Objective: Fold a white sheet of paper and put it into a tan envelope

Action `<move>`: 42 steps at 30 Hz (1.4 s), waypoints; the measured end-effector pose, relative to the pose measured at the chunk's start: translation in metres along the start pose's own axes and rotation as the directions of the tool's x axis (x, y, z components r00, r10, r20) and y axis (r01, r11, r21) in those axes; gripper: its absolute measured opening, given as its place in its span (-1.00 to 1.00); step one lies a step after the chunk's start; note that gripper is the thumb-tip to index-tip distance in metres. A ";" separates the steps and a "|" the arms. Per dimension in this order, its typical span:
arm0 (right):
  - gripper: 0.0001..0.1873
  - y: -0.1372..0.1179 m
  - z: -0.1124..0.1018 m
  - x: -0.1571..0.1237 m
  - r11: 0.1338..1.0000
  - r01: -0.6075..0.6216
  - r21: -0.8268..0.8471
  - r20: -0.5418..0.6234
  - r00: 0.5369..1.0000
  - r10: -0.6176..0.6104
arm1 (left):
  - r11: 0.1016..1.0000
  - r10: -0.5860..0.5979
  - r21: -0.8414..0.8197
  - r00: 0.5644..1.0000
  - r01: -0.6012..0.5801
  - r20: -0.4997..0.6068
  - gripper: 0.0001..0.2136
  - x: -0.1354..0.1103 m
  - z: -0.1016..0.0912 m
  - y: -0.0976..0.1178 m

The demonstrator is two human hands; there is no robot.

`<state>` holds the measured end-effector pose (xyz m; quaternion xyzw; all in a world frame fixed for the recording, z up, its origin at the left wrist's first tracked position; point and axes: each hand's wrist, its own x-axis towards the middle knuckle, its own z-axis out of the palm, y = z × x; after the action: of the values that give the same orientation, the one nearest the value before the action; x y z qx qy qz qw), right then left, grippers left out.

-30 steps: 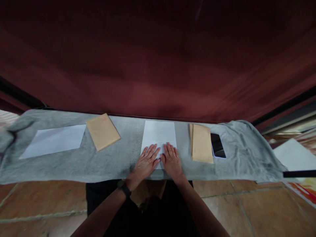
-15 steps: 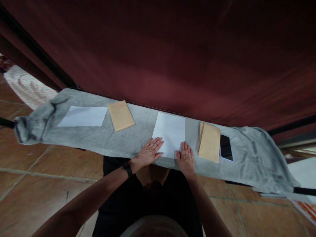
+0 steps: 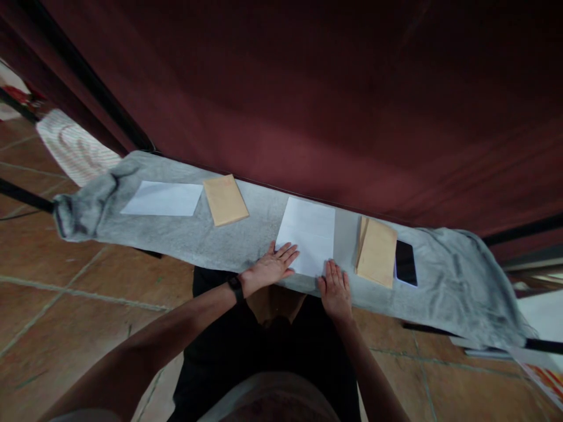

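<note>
A white sheet of paper (image 3: 309, 228) lies in front of me on a grey cloth (image 3: 259, 231), with faint creases across it. On its lower left part rests my left hand (image 3: 273, 265), open and flat, fingers spread to the right; a dark band is on that wrist. My right hand (image 3: 335, 290) lies flat at the sheet's lower right corner, fingers stretched away from me. Neither hand grips anything. To the right of the sheet sits a small stack of brown envelopes (image 3: 377, 252).
A dark phone (image 3: 405, 263) lies just right of the stack. Left of me are another brown envelope (image 3: 226, 200) and a second white sheet (image 3: 163, 198). Behind the cloth-covered surface hangs a dark red curtain (image 3: 308, 146). The cloth is bunched at both ends.
The view has shifted slightly, so the left-side things appear further right. My left hand has slid a little over the paper, its thumb and fingers more spread; my right hand stays near the corner.
</note>
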<state>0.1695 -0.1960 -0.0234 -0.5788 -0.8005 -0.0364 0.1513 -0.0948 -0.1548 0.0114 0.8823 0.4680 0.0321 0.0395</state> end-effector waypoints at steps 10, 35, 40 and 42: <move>-0.45 -0.035 0.006 0.012 0.998 0.006 0.058 -0.022 1.000 -0.004 | 0.997 -0.039 -0.061 0.999 0.038 -0.018 -0.52 0.000 0.004 0.008; -0.45 -0.042 0.000 0.066 0.971 -0.179 0.162 0.033 0.984 0.176 | 0.987 -0.148 -0.101 0.964 0.128 -0.220 -0.46 0.042 0.004 0.025; -0.48 -0.046 0.014 0.084 0.977 -0.145 0.154 0.058 0.989 0.137 | 0.984 -0.167 -0.088 0.969 0.153 -0.180 -0.47 0.067 0.015 0.016; -0.47 -0.041 0.017 0.081 0.985 -0.109 0.135 0.029 0.994 0.106 | 0.979 -0.198 -0.075 0.963 0.187 -0.183 -0.47 0.067 0.020 0.010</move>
<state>0.1045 -0.1307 -0.0119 -0.6098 -0.7703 0.0326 0.1836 -0.0473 -0.1060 -0.0057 0.8240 0.5521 0.1252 0.0228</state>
